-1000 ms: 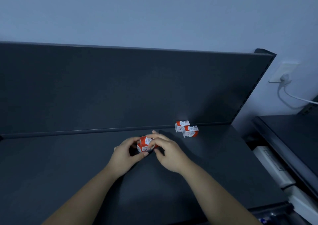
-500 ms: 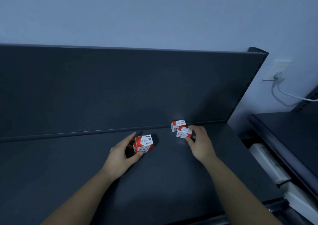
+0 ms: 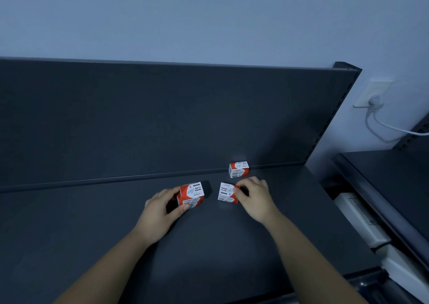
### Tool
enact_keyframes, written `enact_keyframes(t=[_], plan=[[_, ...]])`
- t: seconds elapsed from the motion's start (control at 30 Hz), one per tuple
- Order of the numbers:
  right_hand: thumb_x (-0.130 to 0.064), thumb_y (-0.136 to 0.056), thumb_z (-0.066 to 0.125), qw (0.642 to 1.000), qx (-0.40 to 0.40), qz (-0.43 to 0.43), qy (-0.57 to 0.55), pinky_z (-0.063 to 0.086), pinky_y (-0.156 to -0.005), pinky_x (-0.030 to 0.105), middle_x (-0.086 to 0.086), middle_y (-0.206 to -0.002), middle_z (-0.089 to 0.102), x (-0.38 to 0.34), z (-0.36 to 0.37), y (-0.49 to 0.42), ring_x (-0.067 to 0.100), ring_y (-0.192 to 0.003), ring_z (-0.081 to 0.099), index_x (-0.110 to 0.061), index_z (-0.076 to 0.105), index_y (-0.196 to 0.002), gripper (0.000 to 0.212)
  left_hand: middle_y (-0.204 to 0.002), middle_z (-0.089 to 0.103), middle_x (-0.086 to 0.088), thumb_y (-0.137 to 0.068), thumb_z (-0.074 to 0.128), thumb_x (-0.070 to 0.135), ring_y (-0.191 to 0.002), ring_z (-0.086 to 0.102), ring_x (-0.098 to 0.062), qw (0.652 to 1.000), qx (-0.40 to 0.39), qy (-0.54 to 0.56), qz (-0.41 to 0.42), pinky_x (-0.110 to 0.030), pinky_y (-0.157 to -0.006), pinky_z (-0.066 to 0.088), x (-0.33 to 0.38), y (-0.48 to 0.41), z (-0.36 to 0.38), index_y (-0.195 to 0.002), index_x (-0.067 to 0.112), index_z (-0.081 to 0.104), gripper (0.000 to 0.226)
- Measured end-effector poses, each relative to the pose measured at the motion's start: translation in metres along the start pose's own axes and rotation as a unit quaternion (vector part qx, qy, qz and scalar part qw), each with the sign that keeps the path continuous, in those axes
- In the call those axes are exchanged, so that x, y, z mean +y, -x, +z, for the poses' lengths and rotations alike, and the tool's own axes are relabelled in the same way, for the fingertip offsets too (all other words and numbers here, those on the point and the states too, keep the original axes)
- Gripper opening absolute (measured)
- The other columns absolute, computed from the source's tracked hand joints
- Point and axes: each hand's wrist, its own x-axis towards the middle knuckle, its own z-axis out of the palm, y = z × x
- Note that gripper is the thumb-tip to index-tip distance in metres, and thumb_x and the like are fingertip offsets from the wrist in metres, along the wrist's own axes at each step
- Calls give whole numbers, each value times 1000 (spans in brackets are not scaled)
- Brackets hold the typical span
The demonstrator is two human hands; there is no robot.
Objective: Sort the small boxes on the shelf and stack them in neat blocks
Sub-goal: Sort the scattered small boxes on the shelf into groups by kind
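Surface and room, as I log them from the remote feed:

- Shelf [image 3: 209, 252]: dark matt board under dim bluish light.
- Stack [image 3: 191, 194], my landmark: two red-and-white paper-clip boxes, one atop the other, standing mid-board.
- Left hand [image 3: 160, 210]: just left of the stack, with fingers and thumb curled round it and the thumb on the lower box.
- Single box [image 3: 227, 192]: just right of the stack and apart from it, printed face up. I cannot tell whether it rests on the board or is lifted.
- Right hand [image 3: 255, 199]: right of the stack, fingertips pinching the single box's right end.
- Third box [image 3: 239, 169]: behind and right of the stack, at the foot of the back panel, untouched.
- Back panel [image 3: 151, 122]: upright behind the stack, dark.
- Wall [image 3: 209, 17]: pale blue-grey, above the panel.
- Socket [image 3: 373, 92] with white cable [image 3: 390, 129]: far right of the stack, higher up.
- Second shelf [image 3: 394, 182]: far right of the stack, with white units [image 3: 362, 220] below its edge.
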Motion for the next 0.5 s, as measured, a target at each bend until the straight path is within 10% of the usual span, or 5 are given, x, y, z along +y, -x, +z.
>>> enact_keyframes(t=[0.27, 0.5], plan=[[-10, -93, 57, 996, 43, -10, 71, 40, -98, 32, -2, -141, 41, -2, -10, -33, 25, -124, 34, -24, 46, -140, 51, -109, 61, 25, -76, 53, 70, -108, 53, 4, 1000, -4, 4, -10, -40, -103, 42, -2, -1, 0, -126, 46, 53, 56], [-15, -89, 67, 993, 47, -58, 90, 45, -82, 33, -5, -116, 56, 5, -10, -33, 20, -107, 47, -21, 51, -115, 31, -109, 62, 25, -77, 54, 69, -108, 54, 2, 1000, -5, 1, -14, -39, -102, 42, -1, -2, 0, -129, 41, 55, 60]])
